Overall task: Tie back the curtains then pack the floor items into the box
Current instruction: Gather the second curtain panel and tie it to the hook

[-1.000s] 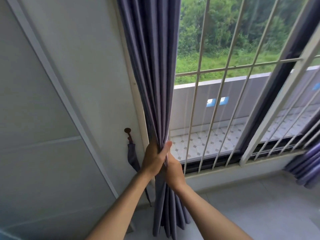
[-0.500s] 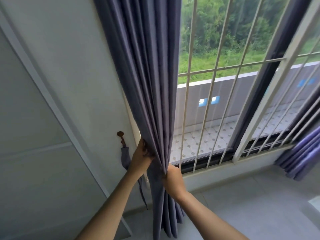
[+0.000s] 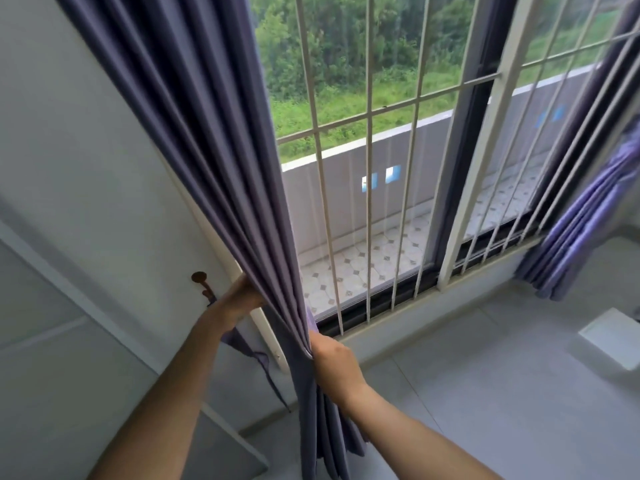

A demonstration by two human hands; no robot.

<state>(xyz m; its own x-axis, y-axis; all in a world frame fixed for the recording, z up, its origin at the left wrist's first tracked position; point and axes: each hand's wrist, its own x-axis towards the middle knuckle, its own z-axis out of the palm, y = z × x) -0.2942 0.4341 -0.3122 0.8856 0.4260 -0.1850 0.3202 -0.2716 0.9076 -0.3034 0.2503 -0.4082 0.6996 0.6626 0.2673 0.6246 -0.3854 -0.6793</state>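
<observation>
A purple-grey left curtain [image 3: 214, 140] hangs in gathered folds down the left side of the window. My right hand [image 3: 334, 365] pinches its bunched front edge low down. My left hand [image 3: 239, 299] reaches behind the folds from the wall side, fingers hidden by the cloth. A purple tieback strap [image 3: 256, 358] dangles from a brown wall hook [image 3: 200, 278] just left of my left wrist. The right curtain [image 3: 588, 216] hangs gathered at the far right.
White window bars [image 3: 369, 188] and a thick white post [image 3: 485, 161] stand right behind the curtain. A white wall [image 3: 86, 150] is on the left. A white flat object [image 3: 613, 337] lies on the grey tiled floor [image 3: 485, 393] at the right.
My hands have separated: the left slid behind the curtain toward the wall hook, the right stayed on the front edge. The view has shifted closer and to the right.
</observation>
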